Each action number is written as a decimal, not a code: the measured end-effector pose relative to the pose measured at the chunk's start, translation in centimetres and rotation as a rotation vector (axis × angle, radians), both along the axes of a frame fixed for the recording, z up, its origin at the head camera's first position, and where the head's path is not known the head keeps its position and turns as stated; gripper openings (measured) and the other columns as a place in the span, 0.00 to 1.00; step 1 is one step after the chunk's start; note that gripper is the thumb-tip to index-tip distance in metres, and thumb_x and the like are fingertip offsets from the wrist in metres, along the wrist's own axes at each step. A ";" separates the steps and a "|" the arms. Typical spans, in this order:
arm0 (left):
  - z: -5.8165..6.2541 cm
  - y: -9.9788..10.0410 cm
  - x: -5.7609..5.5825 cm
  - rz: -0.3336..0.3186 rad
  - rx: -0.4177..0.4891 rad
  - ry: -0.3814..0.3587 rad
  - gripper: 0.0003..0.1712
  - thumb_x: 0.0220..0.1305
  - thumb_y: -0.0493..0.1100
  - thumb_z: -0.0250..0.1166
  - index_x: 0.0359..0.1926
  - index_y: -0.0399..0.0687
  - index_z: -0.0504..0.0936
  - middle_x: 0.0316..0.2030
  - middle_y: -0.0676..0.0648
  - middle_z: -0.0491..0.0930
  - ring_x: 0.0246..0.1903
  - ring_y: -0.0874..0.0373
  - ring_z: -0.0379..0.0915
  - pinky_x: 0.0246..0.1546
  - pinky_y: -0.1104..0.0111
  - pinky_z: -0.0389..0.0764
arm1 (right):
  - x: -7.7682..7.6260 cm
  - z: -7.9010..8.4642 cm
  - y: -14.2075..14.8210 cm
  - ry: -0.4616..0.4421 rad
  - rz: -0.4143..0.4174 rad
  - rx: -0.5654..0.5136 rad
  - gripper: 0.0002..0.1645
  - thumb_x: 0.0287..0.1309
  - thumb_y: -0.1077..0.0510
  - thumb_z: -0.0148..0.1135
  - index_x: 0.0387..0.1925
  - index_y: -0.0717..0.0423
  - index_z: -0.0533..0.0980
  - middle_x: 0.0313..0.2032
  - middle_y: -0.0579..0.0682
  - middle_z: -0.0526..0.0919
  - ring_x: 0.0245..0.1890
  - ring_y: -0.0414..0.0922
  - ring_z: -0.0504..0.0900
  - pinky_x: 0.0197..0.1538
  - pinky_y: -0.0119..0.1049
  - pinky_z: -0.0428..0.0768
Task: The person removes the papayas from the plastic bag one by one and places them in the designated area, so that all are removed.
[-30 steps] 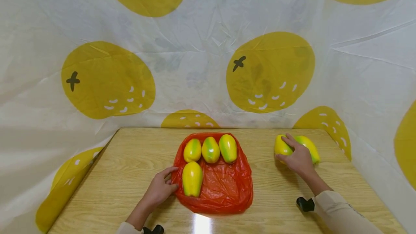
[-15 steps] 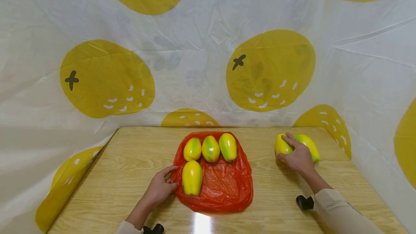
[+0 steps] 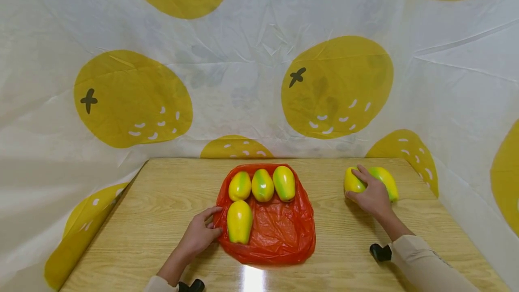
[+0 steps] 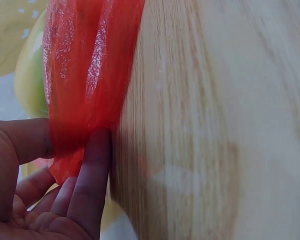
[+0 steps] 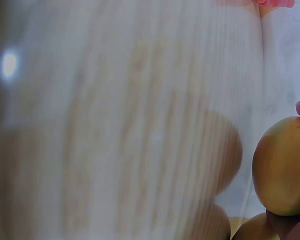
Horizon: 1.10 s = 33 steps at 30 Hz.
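In the head view my left hand (image 3: 198,235) holds the left edge of a red plastic bag (image 3: 279,229) lying on the table. The left wrist view shows thumb and fingers pinching a fold of the red plastic (image 4: 85,75) from both sides. Several glossy yellow-green papayas are on the bag: a row of three along its back, with the middle papaya (image 3: 262,185), and one papaya (image 3: 239,222) in front at the left. At the right, my right hand (image 3: 372,195) grips a papaya (image 3: 352,181) between thumb and fingers. Another papaya (image 3: 386,183) lies just right of it, partly behind the hand.
The wooden table (image 3: 170,193) ends at a white fabric backdrop (image 3: 239,102) printed with big yellow fruits. Bare wood separates the bag from the right-hand papayas. A black wrist fitting (image 3: 380,253) sits beside the right sleeve.
Both hands keep their holds in nearly the same places. The papaya under my right hand has shifted very slightly to the right.
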<state>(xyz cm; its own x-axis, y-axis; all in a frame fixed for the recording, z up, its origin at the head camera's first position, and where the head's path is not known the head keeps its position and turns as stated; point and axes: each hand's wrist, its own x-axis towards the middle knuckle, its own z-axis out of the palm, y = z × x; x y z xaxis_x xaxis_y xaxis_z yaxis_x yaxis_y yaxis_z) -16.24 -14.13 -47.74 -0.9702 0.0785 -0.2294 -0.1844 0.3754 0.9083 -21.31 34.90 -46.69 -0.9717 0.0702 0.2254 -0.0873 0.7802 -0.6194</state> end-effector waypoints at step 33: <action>0.0 0.1 0.1 0.005 -0.007 0.007 0.36 0.60 0.28 0.67 0.70 0.44 0.75 0.72 0.33 0.68 0.43 0.55 0.81 0.32 0.69 0.84 | -0.3 -0.1 -0.1 -0.092 0.024 0.017 0.48 0.54 0.56 0.72 0.74 0.67 0.66 0.79 0.69 0.57 0.75 0.74 0.58 0.71 0.72 0.62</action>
<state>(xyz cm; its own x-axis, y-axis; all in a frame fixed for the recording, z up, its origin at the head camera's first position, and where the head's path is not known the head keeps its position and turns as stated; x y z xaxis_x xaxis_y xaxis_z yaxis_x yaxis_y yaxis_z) -16.13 -14.01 -47.75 -0.9721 0.0717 -0.2234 -0.1803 0.3810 0.9068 -21.66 34.84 -46.81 -0.9897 0.0439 0.1363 -0.0493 0.7891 -0.6123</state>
